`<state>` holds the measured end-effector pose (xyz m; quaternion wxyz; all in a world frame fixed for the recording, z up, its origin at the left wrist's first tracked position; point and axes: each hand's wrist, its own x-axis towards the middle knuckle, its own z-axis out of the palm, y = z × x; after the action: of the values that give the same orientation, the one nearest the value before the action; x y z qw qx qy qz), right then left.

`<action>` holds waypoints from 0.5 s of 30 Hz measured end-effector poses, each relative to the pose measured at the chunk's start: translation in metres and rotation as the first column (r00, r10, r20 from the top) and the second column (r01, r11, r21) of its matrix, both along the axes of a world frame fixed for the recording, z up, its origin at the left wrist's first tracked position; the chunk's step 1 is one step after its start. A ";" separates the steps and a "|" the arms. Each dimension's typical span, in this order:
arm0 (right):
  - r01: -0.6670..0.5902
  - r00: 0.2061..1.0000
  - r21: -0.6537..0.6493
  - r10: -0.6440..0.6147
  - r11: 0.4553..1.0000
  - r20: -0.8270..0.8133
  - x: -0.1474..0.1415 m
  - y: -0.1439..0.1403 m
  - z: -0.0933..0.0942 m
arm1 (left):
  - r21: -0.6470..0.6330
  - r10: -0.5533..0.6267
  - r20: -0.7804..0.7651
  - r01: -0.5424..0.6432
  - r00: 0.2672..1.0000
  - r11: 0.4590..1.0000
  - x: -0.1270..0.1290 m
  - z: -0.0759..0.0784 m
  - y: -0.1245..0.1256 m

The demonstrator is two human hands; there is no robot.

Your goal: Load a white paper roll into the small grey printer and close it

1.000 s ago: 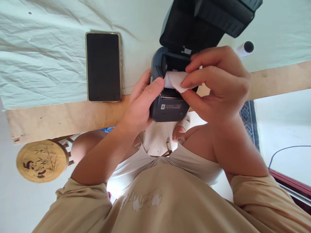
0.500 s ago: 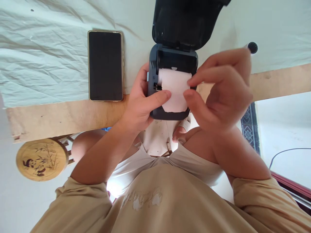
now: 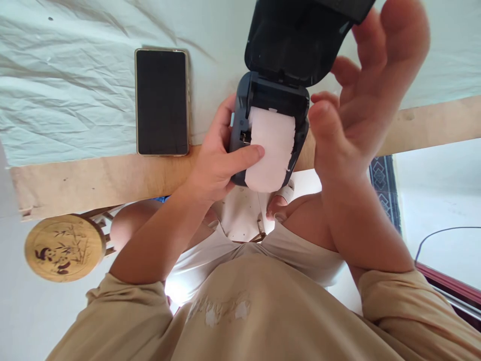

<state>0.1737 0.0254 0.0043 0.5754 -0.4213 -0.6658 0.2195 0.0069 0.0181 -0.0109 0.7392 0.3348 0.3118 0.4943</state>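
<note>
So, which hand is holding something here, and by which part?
The left hand grips the printer by its left side, thumb pressing the paper strip against the front. The right hand is open, holding nothing.

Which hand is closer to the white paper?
Left. The left hand grips the printer, its thumb pressing on the paper. The right hand is raised beside it, open, fingers by the lid, off the paper.

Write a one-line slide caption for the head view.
Left hand pins white paper over the open label printer; right hand lifts, open, beside its raised lid.
</note>
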 end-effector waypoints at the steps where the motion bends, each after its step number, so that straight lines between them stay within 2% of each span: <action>1: -0.010 0.999 -0.010 0.009 1.000 -0.049 0.000 0.002 0.001 | 0.018 -0.017 -0.006 0.017 1.000 1.000 0.000 0.000 0.000; 4: 0.040 0.996 0.021 -0.038 0.999 -0.077 0.000 0.004 0.001 | 0.059 -0.021 0.012 0.020 1.000 0.998 0.000 -0.001 0.000; 7: 0.051 0.998 0.158 -0.057 0.986 0.032 0.001 0.005 -0.001 | 0.022 0.011 0.004 -0.011 1.000 1.000 -0.001 0.000 -0.001; 9: 0.009 0.995 0.181 -0.027 0.983 0.099 0.002 0.005 -0.004 | 0.011 0.018 0.009 -0.018 1.000 1.000 -0.001 0.001 -0.002; 15: -0.057 0.978 0.107 0.034 0.993 0.207 0.006 0.005 -0.011 | 0.028 0.044 0.031 -0.045 0.999 0.999 0.001 -0.001 -0.004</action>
<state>0.1797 0.0305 -0.0063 0.5215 -0.3931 -0.7422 0.1505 0.0078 0.0142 -0.0119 0.7276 0.3309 0.3007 0.5203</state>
